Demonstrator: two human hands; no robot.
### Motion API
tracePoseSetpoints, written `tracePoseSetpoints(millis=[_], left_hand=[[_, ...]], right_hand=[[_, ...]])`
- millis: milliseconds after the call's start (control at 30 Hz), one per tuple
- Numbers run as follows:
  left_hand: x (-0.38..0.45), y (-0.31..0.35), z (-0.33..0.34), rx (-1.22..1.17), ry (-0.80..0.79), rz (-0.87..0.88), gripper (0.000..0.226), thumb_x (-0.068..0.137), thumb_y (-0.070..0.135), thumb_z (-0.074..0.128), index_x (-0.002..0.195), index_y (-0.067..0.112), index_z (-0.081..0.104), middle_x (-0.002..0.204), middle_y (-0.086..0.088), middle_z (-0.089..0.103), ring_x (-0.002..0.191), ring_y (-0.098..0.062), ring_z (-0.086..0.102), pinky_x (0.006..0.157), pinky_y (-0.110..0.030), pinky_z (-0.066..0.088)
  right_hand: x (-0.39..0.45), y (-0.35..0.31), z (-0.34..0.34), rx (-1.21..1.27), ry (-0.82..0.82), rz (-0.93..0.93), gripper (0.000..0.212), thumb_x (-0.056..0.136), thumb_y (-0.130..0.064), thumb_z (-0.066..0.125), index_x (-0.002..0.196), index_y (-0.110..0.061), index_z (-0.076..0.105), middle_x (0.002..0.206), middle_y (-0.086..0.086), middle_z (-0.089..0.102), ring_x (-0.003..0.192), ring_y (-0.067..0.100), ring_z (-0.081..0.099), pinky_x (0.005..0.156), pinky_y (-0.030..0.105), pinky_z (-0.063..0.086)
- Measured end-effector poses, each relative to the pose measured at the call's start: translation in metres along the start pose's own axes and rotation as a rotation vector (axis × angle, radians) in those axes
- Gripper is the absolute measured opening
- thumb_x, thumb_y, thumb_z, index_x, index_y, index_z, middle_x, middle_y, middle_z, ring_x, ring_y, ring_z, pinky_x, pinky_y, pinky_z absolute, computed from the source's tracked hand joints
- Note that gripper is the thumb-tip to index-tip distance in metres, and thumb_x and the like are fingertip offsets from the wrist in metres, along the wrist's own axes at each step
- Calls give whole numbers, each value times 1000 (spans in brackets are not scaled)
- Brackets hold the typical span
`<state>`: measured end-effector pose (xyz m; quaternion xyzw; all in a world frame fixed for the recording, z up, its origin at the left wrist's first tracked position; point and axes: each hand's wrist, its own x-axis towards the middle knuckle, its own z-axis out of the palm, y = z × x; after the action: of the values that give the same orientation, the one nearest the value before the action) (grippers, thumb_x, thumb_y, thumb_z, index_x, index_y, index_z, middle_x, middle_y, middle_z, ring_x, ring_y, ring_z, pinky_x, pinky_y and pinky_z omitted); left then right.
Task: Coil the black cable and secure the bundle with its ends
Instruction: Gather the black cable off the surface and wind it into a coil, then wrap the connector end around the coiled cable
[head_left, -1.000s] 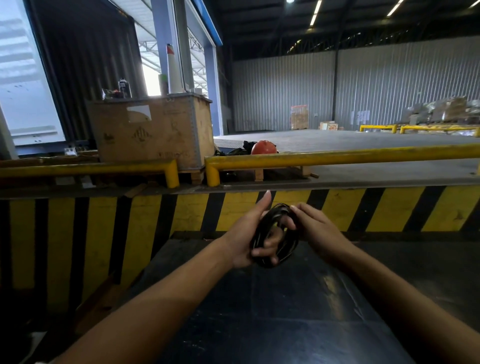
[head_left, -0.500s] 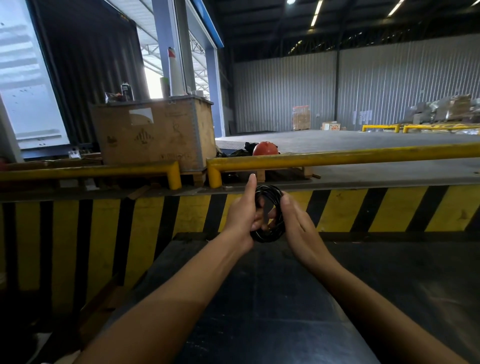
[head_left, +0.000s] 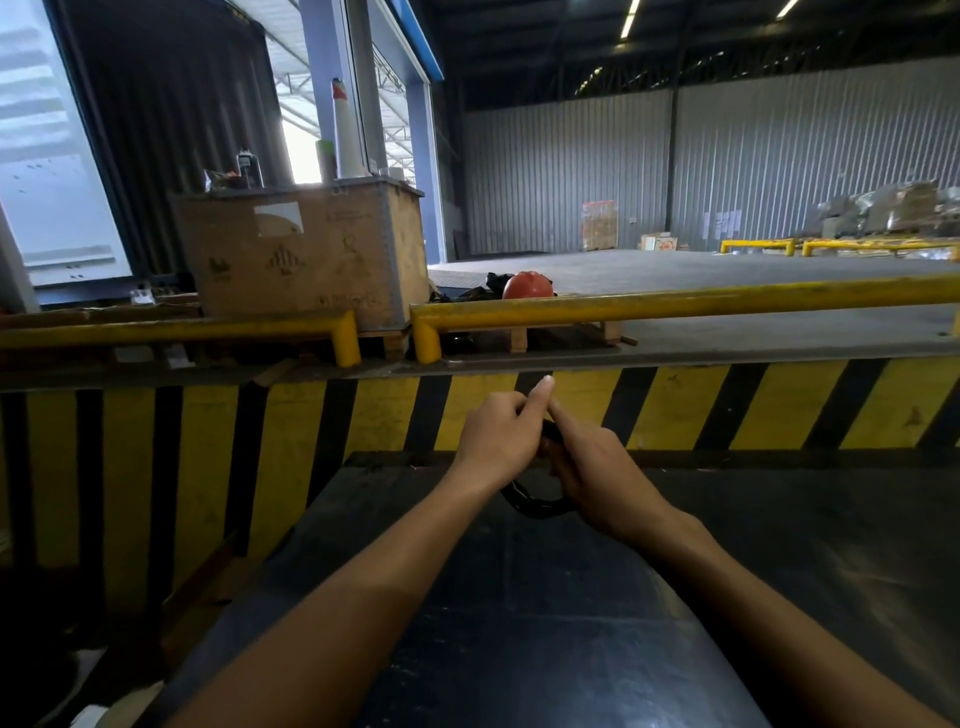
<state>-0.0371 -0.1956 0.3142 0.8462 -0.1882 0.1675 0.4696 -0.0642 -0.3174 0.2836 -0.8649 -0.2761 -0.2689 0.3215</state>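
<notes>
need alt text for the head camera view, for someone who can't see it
Two bare hands, the left hand and right hand, press together around a coiled black cable above a dark table. Behind stand a yellow-and-black striped wall, yellow rails and a large cardboard box in a warehouse.

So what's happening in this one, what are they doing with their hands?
A person is bundling a black cable with bare hands, held up over a dark surface in front of a yellow-and-black striped wall. The left hand and right hand are pressed together around the coil, hiding most of it; only a loop shows beneath them. Whether the ends are tucked in cannot be seen.
</notes>
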Motion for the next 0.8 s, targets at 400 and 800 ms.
tracePoseSetpoints(millis=[400, 800], left_hand=[[-57, -55, 43, -587, 12, -546, 30, 93, 39, 50, 81, 14, 62, 71, -5, 60, 53, -14, 49, 53, -29, 42], [-161, -143, 111, 36, -411, -520, 53, 86, 47, 57, 50, 17, 33, 49, -1, 28, 48, -17, 30, 52, -31, 24]], right_hand=[[-91, 20, 63, 154, 118, 435, 13, 96, -14, 45, 101, -10, 56, 72, -3, 59, 58, 3, 54, 51, 13, 40], [-202, 59, 98, 203, -444, 660, 28, 90, -37, 55, 99, -11, 62, 85, 9, 71, 74, 18, 66, 69, 36, 52]])
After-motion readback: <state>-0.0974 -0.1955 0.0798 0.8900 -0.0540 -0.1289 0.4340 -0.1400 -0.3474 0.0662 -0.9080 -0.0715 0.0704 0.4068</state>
